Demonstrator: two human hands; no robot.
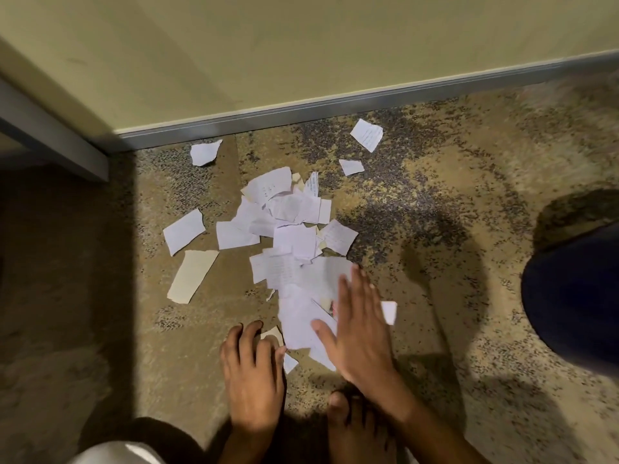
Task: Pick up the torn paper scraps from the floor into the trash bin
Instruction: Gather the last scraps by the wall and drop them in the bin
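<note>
Several torn white paper scraps (pixel 291 229) lie in a loose heap on the patterned carpet, with single scraps scattered around, such as one cream strip (pixel 192 276) to the left and one white piece (pixel 366 134) near the wall. My right hand (pixel 355 326) lies flat, fingers spread, on the near end of the heap. My left hand (pixel 253 370) rests beside it with fingers curled on the carpet, touching a small scrap (pixel 273 333). A dark round trash bin (pixel 576 296) shows partly at the right edge.
A pale wall with a grey baseboard (pixel 301 112) runs behind the scraps. A door or cabinet edge (pixel 50 135) stands at the left. My bare foot (pixel 355 430) is on the carpet just below my right hand.
</note>
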